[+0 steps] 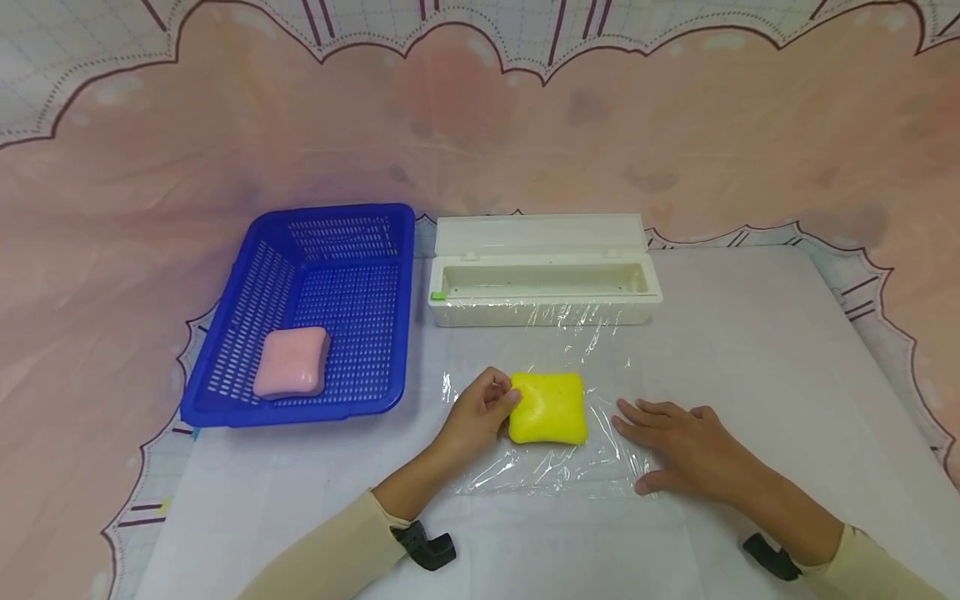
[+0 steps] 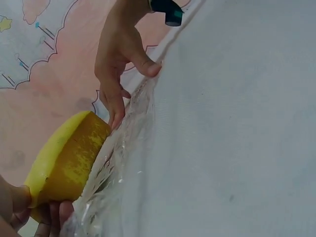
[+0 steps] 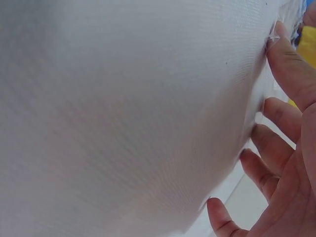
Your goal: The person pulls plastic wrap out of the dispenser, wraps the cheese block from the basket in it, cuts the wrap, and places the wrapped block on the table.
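My left hand pinches the left edge of a yellow bar of soap, thumb on top. The soap is over a sheet of clear cling film spread on the white table cover. In the left wrist view the soap is tilted, with one edge close to the film. My right hand has its fingers spread, fingertips on the film's right edge. Seen from the right wrist, those fingers are extended and rest on the surface.
Behind the film stands a white cling film dispenser with its lid raised; the film runs down from its front edge. To the left, a blue plastic basket holds a pink bar of soap. A patterned cloth hangs at the back.
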`<state>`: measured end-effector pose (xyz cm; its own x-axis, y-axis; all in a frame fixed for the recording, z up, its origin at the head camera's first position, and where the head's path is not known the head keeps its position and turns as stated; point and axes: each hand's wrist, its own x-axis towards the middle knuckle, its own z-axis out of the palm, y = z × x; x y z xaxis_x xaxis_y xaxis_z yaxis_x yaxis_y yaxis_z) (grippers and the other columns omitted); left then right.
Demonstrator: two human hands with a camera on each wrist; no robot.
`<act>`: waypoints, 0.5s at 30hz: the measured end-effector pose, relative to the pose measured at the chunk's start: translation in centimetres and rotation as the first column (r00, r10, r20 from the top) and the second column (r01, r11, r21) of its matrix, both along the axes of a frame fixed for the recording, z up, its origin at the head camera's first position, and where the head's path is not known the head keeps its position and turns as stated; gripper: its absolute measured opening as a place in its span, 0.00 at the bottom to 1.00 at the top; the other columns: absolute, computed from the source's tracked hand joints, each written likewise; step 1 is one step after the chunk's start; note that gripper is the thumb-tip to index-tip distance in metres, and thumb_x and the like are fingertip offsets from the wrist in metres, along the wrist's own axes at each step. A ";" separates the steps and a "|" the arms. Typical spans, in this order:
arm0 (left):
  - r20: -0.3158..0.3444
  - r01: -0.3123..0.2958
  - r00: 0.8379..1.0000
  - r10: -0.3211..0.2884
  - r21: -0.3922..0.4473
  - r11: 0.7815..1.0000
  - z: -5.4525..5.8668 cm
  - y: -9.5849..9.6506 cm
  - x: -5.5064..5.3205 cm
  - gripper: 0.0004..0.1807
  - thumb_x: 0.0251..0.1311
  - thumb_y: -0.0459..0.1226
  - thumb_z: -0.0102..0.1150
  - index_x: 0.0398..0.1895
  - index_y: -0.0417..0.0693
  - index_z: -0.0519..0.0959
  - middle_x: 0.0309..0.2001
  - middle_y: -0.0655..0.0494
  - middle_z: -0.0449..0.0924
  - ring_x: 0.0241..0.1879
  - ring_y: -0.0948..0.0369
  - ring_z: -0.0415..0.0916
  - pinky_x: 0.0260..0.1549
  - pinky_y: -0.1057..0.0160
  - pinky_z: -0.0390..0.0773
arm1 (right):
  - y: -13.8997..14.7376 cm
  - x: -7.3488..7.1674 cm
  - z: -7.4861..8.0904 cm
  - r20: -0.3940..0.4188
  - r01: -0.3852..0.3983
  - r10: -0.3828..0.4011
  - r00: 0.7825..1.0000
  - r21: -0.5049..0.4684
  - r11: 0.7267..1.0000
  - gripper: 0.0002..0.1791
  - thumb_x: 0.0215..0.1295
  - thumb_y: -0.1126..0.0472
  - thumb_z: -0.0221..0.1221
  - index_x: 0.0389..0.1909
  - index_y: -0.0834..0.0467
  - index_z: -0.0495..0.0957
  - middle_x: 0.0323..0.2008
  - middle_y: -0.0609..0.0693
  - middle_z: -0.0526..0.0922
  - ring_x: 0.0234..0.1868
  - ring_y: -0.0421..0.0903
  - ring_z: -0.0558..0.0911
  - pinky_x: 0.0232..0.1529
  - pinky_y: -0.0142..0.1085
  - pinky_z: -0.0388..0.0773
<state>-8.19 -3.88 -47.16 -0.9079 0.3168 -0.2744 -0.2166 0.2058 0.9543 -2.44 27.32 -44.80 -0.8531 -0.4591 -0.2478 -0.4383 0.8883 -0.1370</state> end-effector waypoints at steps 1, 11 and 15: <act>-0.003 0.000 1.000 0.000 -0.002 1.000 -0.1 0.0 0.0 0.06 0.74 0.37 0.56 0.45 0.44 0.71 0.37 0.50 0.77 0.29 0.60 0.75 0.28 0.65 0.80 | 0.0 0.0 0.0 0.001 0.001 -0.001 1.000 0.002 1.000 0.49 0.46 0.32 0.73 0.72 0.41 0.71 0.73 0.47 0.71 0.70 0.56 0.72 0.51 0.64 0.77; -0.062 0.010 0.998 -0.015 -0.073 0.997 -0.2 0.1 0.1 0.05 0.73 0.36 0.57 0.43 0.45 0.72 0.36 0.50 0.75 0.28 0.61 0.76 0.26 0.62 0.85 | -0.1 0.1 0.3 0.032 0.018 -0.019 0.999 0.014 1.000 0.49 0.47 0.32 0.72 0.72 0.41 0.71 0.74 0.47 0.71 0.71 0.56 0.72 0.52 0.65 0.77; -0.074 0.009 0.997 -0.017 -0.115 0.993 0.1 0.0 0.1 0.06 0.73 0.36 0.58 0.44 0.44 0.72 0.35 0.51 0.75 0.28 0.61 0.76 0.25 0.61 0.85 | -0.2 0.1 0.3 0.045 0.028 -0.027 0.999 -0.004 1.000 0.49 0.48 0.32 0.72 0.73 0.41 0.70 0.74 0.46 0.70 0.71 0.56 0.71 0.53 0.64 0.76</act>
